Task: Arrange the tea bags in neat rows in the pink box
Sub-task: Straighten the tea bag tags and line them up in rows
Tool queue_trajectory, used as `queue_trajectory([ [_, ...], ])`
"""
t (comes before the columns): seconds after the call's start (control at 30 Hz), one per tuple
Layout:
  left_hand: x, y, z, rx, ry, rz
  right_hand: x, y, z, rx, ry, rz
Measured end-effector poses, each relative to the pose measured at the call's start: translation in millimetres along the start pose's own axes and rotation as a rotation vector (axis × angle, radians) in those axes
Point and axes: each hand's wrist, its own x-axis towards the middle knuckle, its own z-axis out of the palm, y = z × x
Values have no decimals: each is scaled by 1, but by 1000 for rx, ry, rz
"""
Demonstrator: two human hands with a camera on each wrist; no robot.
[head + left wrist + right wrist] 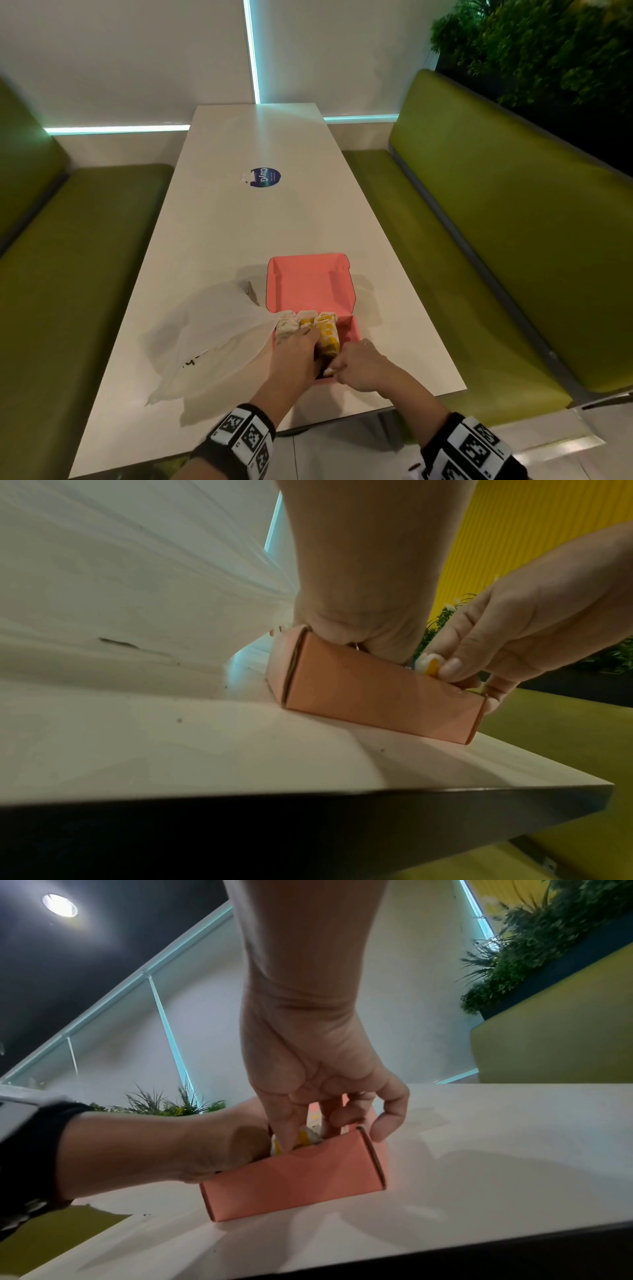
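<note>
Setting: white table (260, 144) between two green benches (507, 219), white wall with lit blue strips behind, plants (548, 44) at far right.
Right hand: right hand (358, 368) is at the near right corner of the box, thumb and fingers (291, 1123) curled down inside and pinching a yellow-and-white tea bag (304, 1137); the little finger hangs outside the right wall.
Left hand: left hand (296, 356) reaches into the box's left half, just beside the right hand, fingers lying on the bags; whether they curl round any bag cannot be told, since the box wall and the hand's back hide them.
Box: pink box (352, 329) stands open near the table's near edge, lid (310, 284) laid back flat on its far side.
Tea bags: tea bags (327, 329) stand packed in rows running front to back inside the box; white ones at the left, yellow ones in the middle, and the right strip of the box shows bare pink floor.
Bag: white plastic bag (212, 342) lies crumpled on the table, touching the box's left side.
Sticker: round blue sticker (265, 178) sits on the table well beyond the box.
Wrists: both carry black bands with black-and-white square markers (246, 433).
</note>
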Motion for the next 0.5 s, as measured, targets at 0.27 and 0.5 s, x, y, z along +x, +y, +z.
queue_trajectory([
  [0.27, -5, 1, -7, -219, 74, -24, -4, -7, 5, -116, 244, 72],
  [0.5, -12, -14, -23, -365, 181, -20, 1, -11, 10, -66, 442, 50],
])
